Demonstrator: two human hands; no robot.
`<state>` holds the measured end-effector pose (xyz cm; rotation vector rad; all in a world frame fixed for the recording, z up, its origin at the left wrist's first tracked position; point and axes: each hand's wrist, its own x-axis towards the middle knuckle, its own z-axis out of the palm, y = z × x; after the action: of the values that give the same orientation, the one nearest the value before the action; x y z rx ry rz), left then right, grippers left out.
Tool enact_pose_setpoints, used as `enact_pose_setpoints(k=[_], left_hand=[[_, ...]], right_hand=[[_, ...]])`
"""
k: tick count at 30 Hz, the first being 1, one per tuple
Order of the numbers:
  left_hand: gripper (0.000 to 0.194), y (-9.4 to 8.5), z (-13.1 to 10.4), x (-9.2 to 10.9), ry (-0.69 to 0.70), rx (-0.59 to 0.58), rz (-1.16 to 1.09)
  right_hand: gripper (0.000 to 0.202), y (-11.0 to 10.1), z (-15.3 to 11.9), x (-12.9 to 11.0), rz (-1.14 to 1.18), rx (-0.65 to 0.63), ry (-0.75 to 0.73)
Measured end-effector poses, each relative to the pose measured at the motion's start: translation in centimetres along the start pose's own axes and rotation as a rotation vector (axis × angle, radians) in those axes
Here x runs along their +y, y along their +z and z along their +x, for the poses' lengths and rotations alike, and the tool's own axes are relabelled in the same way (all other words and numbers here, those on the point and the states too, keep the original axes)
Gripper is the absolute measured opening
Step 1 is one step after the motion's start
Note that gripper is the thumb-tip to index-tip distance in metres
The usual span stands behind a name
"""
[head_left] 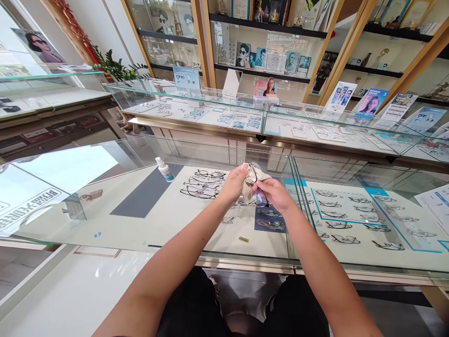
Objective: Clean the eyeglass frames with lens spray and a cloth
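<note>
Both my hands are raised over the glass display counter. My left hand (237, 182) is closed round a cream cloth (247, 193), pinching it against a pair of glasses. My right hand (275, 193) is closed on the glasses (261, 198) and the cloth's right edge. One lens hangs below the fingers of my right hand; the other lies partly under the cloth. A white spray bottle (164, 170) with a blue-green band stands upright on the counter, left of my hands.
Rows of eyeglasses (201, 183) lie inside the counter (210, 257), with more in its right section. A small gold-coloured piece (243, 239) is near the front edge. Another glass case (196, 122) and shelves stand behind.
</note>
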<state>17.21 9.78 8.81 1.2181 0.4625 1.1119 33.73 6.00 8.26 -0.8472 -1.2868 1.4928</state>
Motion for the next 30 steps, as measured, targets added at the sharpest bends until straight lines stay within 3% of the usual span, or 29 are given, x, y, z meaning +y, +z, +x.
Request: enact_pose_setpoints(k=[3,5,9,14,19,21,30], left_hand=[[0.055,-0.1,0.1,0.6,-0.045,-0.083,-0.033],[0.059,0.0,0.0,0.8,-0.051,-0.079,-0.033],[0.052,0.5,-0.3,0.3,0.009,0.015,0.041],[0.059,0.5,-0.3,-0.3,0.061,0.137,0.092],[0.054,0.3,-0.2,0.5,0.039,-0.067,0.019],[0.053,0.4,-0.3,0.9,0.011,-0.098,0.001],[0.057,1.0,-0.7,-0.1,0.099,0.156,0.094]], right_hand=[[0.040,-0.6,0.0,-0.4,0.050,0.040,-0.012],[0.041,-0.6,0.1,-0.3,0.074,0.054,-0.016],[0.047,0.4,0.4,0.5,0.053,0.024,-0.011],[0.050,1.0,0.3,0.7,-0.017,-0.014,-0.003],[0.042,-0.4,0.0,0.0,0.043,0.030,-0.025],[0.040,-0.6,0.1,-0.1,0.079,0.050,-0.036],[0.052,1.0,0.1,0.8,-0.021,-0.008,-0.005]])
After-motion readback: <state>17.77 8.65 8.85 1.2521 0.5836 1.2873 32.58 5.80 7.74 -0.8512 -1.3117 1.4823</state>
